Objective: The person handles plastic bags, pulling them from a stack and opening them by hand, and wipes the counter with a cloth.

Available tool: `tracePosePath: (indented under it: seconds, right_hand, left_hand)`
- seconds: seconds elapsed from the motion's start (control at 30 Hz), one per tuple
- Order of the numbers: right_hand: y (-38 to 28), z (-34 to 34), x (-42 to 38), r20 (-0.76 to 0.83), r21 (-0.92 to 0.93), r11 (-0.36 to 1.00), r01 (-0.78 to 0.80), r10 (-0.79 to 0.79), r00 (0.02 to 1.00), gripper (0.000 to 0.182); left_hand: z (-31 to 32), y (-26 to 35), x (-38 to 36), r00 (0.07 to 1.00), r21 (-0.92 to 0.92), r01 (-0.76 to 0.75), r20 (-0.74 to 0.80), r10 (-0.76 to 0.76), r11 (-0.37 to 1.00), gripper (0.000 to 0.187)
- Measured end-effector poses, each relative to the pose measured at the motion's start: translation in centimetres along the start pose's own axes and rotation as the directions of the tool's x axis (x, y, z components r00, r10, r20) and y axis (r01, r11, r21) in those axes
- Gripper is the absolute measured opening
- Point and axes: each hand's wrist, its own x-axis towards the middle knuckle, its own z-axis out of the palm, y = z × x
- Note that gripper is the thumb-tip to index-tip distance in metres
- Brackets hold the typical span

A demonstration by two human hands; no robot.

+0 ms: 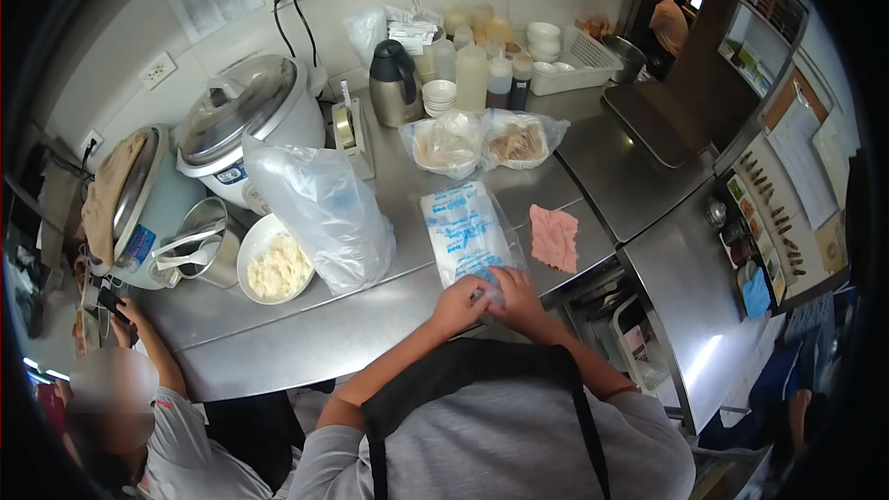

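Observation:
A white package with blue print (466, 233), in clear plastic wrapping, lies flat on the steel counter in front of me. At its near end, my left hand (460, 304) is closed with the fingers pinched on the clear wrapping. My right hand (515, 295) is beside it, fingers curled over the near right corner of the same wrapping. What sits between the fingertips is partly hidden. A crumpled pink cloth (554, 238) lies just right of the package. To the left stands a large translucent plastic bag (324, 218).
A white bowl of rice (276, 259) and a metal pot with utensils (206, 239) stand left, before a rice cooker (250, 116). Two bagged food containers (482, 142) sit behind the package, near a thermos jug (395, 83). A co-worker (171, 407) holding a phone is at left.

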Motion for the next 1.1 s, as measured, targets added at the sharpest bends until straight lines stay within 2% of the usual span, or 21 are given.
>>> tracePosePath:
  seconds: [0.1, 0.2, 0.3, 0.4, 0.5, 0.6, 0.7, 0.8, 0.9, 1.0, 1.1]
  right_hand:
    - [1.2, 1.0, -0.1, -0.002, 0.085, 0.996, 0.008, -0.007, 1.000, 0.056]
    - [0.7, 1.0, -0.7, -0.164, 0.244, 0.967, -0.078, 0.120, 0.979, 0.045]
    - [1.2, -1.1, -1.2, 0.172, -0.119, 0.991, -0.066, 0.086, 0.981, 0.028]
    - [1.5, 0.0, -1.7, 0.156, -0.118, 0.991, 0.056, -0.037, 0.987, 0.017]
    - [0.1, -1.1, -0.5, 0.137, -0.087, 0.995, 0.059, -0.046, 0.990, 0.011]
    - [-0.1, -1.0, 0.2, 0.027, -0.079, 0.996, 0.028, -0.026, 0.999, 0.009]
    - [-0.4, -1.6, 0.4, 0.123, -0.058, 0.998, -0.015, 0.022, 0.992, 0.011]
    - [-0.5, -1.4, 0.1, 0.123, -0.035, 0.999, -0.005, 0.010, 0.992, 0.010]
    - [-0.2, -0.5, -0.3, 0.015, 0.046, 0.995, 0.092, -0.093, 0.996, 0.012]
    - [-0.9, -0.7, -0.5, 0.001, 0.122, 0.989, 0.079, -0.080, 0.997, 0.016]
    - [-0.3, 0.6, -1.1, -0.022, 0.124, 0.992, -0.037, 0.040, 0.999, 0.018]
  left_hand:
    - [0.1, -1.3, -0.7, 0.994, 0.049, -0.057, -0.086, 0.061, 0.997, 0.011]
    - [-0.3, -1.7, -1.0, 0.986, 0.091, -0.080, -0.138, 0.092, 0.993, 0.009]
    - [-0.6, -1.8, -1.4, 0.990, 0.188, -0.060, -0.112, 0.082, 0.980, 0.008]
    - [-0.9, -1.7, -1.7, 0.996, 0.133, 0.080, -0.036, -0.076, 0.988, 0.008]
    - [-0.9, -2.3, -1.7, 0.992, 0.063, 0.127, -0.001, -0.127, 0.990, 0.012]
    - [-0.5, -0.9, -1.6, 0.993, -0.047, 0.060, -0.100, -0.064, 0.997, 0.014]
    - [-0.9, 1.0, -0.2, 0.951, 0.144, -0.264, -0.127, 0.282, 0.954, 0.014]
    - [-0.8, 0.2, 0.0, 0.952, 0.220, -0.297, -0.003, 0.305, 0.929, 0.010]
    - [-0.9, -0.4, 0.2, 0.950, 0.300, -0.309, 0.053, 0.308, 0.902, 0.011]
    - [-0.7, -0.6, 0.0, 0.974, 0.299, -0.225, 0.082, 0.211, 0.927, 0.013]
    - [-1.3, -0.5, -0.2, 0.983, 0.248, -0.150, 0.138, 0.118, 0.957, 0.014]
